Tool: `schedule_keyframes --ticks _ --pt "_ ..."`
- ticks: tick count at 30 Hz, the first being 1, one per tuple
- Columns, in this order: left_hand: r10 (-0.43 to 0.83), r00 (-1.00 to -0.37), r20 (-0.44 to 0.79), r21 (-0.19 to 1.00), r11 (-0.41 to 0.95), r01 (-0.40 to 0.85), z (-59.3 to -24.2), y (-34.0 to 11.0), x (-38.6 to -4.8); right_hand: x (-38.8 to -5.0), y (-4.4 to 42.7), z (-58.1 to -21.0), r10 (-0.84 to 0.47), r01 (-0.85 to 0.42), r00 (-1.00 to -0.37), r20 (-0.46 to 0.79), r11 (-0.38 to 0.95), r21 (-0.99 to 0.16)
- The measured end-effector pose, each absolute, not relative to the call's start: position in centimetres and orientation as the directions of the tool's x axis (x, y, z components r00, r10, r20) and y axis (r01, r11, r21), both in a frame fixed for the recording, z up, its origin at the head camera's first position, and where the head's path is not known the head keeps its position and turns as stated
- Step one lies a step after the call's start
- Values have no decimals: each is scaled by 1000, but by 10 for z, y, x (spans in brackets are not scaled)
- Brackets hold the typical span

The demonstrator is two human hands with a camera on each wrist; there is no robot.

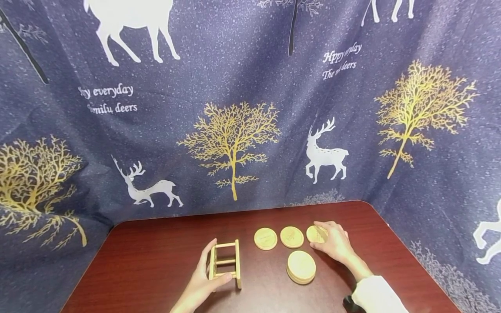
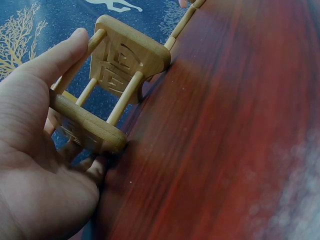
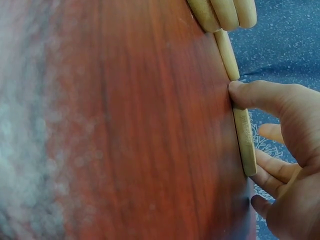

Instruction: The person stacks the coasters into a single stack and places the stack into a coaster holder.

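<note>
On the left of the table, a small wooden coaster holder (image 1: 238, 265) with two side panels joined by round bars is held by my left hand (image 1: 197, 280). The left wrist view shows the thumb along a bar of the holder (image 2: 117, 52) and cut-out patterns in the panel. My right hand (image 1: 335, 243) pinches the rim of a round wooden coaster (image 1: 315, 234), at the right end of a row. Seen in the right wrist view, this coaster (image 3: 245, 145) lies flat on the table between thumb and fingers. Its right part is hidden by the hand in the head view.
Two more round coasters, one at the left (image 1: 265, 239) and one in the middle (image 1: 292, 237), lie in the row. Nearer me stands a stack of coasters (image 1: 301, 266). Behind the reddish-brown table (image 1: 156, 243) hangs a blue patterned cloth (image 1: 242, 65).
</note>
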State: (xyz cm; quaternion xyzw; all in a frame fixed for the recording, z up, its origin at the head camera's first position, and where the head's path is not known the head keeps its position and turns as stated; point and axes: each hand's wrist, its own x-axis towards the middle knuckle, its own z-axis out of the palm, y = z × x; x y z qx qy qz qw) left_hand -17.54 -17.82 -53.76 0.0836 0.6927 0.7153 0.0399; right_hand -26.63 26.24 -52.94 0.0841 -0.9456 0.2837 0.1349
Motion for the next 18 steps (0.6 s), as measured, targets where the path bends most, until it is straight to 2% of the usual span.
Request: schedule_keyframes --ticks 10,18 --pt "190 -979 68 996 -67 56 -537 -178 -175 -264 261 -527 -76 -236 -948 310 821 -520" --pt "178 -982 70 997 -40 64 -538 -178 -176 -264 262 -528 -71 -228 -950 304 822 -521"
